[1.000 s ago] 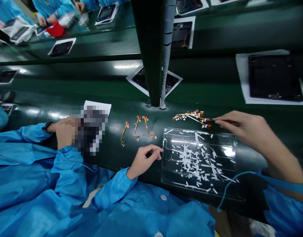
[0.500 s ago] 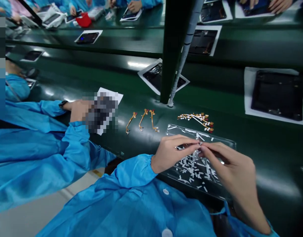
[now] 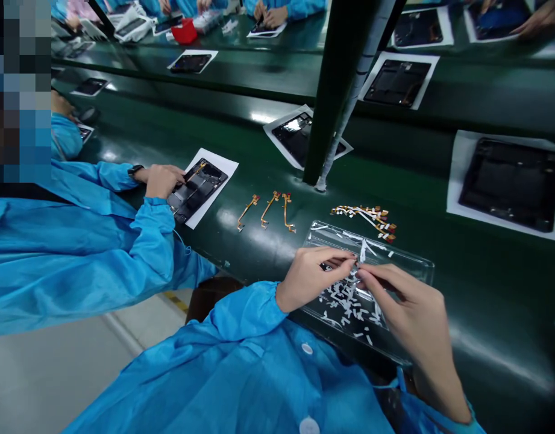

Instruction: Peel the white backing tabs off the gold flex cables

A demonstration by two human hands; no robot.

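The left hand (image 3: 308, 274) and right hand (image 3: 408, 307) meet fingertip to fingertip, pinching a small piece (image 3: 356, 263), too tiny to identify, above the clear tray (image 3: 415, 271); a slack pinch could lose it among the white scraps (image 3: 347, 296) below. Farther out, a careless sweep could scatter the three ribbon cables (image 3: 269, 211) at left or tangle the cable cluster (image 3: 382, 226) just beyond the tray's far edge.

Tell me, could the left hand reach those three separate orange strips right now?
Probably yes: nothing visible blocks the left hand from the orange strips on the green bench, though it is occupied close to the right hand over the clear tray.
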